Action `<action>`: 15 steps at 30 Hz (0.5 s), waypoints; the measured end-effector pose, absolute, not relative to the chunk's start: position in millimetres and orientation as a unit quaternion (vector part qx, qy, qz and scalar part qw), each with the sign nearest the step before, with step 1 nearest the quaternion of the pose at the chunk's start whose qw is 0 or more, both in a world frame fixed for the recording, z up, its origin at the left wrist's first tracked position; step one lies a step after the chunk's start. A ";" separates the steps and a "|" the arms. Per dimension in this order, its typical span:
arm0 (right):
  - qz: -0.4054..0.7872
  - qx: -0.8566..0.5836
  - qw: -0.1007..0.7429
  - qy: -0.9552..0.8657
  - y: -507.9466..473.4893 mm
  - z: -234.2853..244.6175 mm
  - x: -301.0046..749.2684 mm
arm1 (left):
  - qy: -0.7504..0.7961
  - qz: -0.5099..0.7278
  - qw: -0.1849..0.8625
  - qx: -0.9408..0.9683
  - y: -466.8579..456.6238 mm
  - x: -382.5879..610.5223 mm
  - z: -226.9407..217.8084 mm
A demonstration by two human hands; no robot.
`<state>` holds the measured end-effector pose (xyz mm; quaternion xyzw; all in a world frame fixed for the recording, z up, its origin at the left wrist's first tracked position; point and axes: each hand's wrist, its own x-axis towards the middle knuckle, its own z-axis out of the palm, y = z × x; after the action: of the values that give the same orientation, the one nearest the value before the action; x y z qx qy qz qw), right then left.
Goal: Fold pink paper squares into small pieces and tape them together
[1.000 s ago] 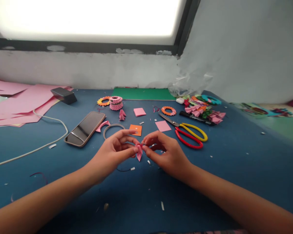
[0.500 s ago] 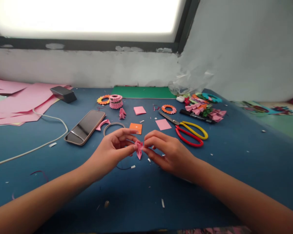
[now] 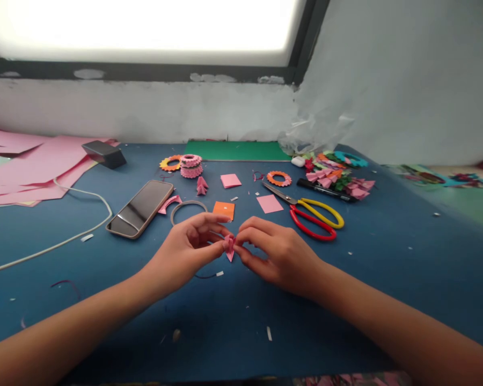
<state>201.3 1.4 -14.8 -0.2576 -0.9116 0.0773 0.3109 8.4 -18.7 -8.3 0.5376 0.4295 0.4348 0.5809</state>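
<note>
Between my two hands is a small folded pink paper piece (image 3: 229,249), its pointed end hanging down over the blue table. My left hand (image 3: 195,241) pinches its left side between thumb and fingers. From the right, my right hand (image 3: 276,249) grips its other side with thumb and fingertips. Just beyond the hands lie an orange paper square (image 3: 224,209), a pink paper square (image 3: 270,203) and a grey ring (image 3: 181,210), which my left hand partly covers. Fingers hide much of the folded piece.
Scissors (image 3: 314,214) with red and yellow handles lie right of my hands, near a black marker (image 3: 326,190) and a pile of folded paper pieces (image 3: 338,174). A phone (image 3: 140,209) and white cable (image 3: 92,194) are left. Paper rings (image 3: 191,166) stand farther back.
The pink paper piece looks narrower, its sides pressed closer together. My fingertips have come slightly nearer each other around it; the rest of the table stays the same.
</note>
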 end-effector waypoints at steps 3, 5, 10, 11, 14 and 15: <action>0.100 -0.285 0.317 -0.899 -0.2 -15.2 199.9 | 0.427 0.433 0.587 0.534 -19.7 8.6 -8.6; 0.114 -0.301 0.320 -0.891 -1.4 -14.9 198.6 | 0.426 0.435 0.588 0.532 -20.1 8.9 -8.6; 0.141 -0.333 0.321 -0.875 -4.5 -14.6 195.6 | 0.425 0.441 0.586 0.531 -20.2 10.0 -7.4; 0.143 -0.338 0.322 -0.873 -4.8 -14.8 195.2 | 0.425 0.442 0.586 0.530 -20.2 10.2 -7.1; 0.152 -0.349 0.323 -0.867 -5.2 -15.5 194.4 | 0.428 0.440 0.593 0.521 -20.2 10.6 -6.5; 0.155 -0.352 0.324 -0.865 -5.3 -15.5 194.2 | 0.429 0.439 0.597 0.517 -20.2 10.7 -6.6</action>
<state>194.2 -5.3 -15.5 -0.3518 -0.8647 0.1546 0.3235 10.7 -20.2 -6.6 0.5167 0.4288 0.4388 0.5972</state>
